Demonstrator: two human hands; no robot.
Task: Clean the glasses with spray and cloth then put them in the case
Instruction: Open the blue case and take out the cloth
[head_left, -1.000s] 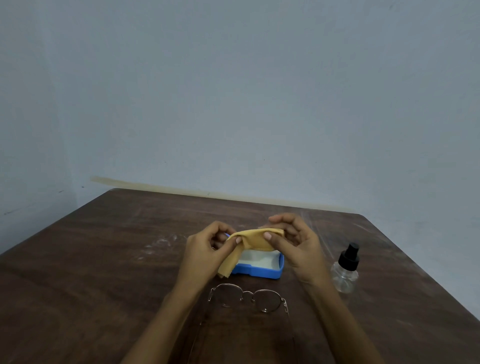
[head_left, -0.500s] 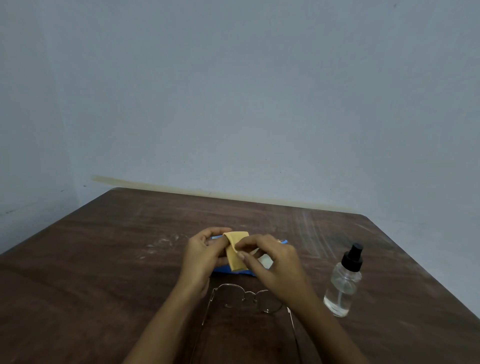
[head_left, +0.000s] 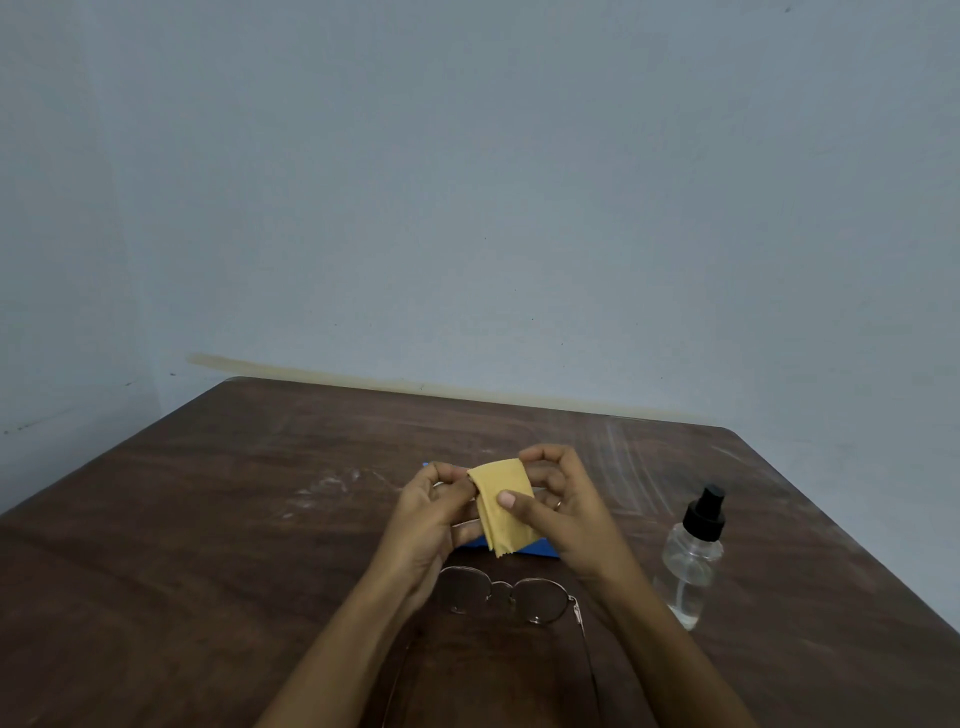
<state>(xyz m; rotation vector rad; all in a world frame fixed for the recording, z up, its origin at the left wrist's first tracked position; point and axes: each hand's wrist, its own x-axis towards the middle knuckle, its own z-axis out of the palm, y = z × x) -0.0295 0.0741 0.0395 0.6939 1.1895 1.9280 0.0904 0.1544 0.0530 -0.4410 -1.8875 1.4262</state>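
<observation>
1. My left hand (head_left: 431, 519) pinches the cloth (head_left: 504, 504) at its upper left edge, fingers curled. My right hand (head_left: 566, 509) pinches it too, thumb on the front face and fingers behind. Together they hold it folded above the bench (head_left: 208, 519), with the lower corner hanging.
2. The glasses (head_left: 504, 600) lie on the bench just below my wrists. Their arms are unfolded and point toward me, and neither hand touches them.
3. I judge the step in hand to be shaping the cloth into a neat pad before wiping. I would hold the fold flat with a clean face outward. Then I would free one hand to take the frame by the bridge or rim, never by the lens.
4. The spray (head_left: 691, 561) stands upright to the right of my right forearm, near it but apart. I cannot tell whether the lenses are wet.
5. The case (head_left: 540, 550) sits behind the cloth with only a blue strip showing. I cannot tell whether it is open.
6. A wide sweep of the right arm could tip the spray. The thin arms of the glasses run under both forearms and could snag if I lower them.
</observation>
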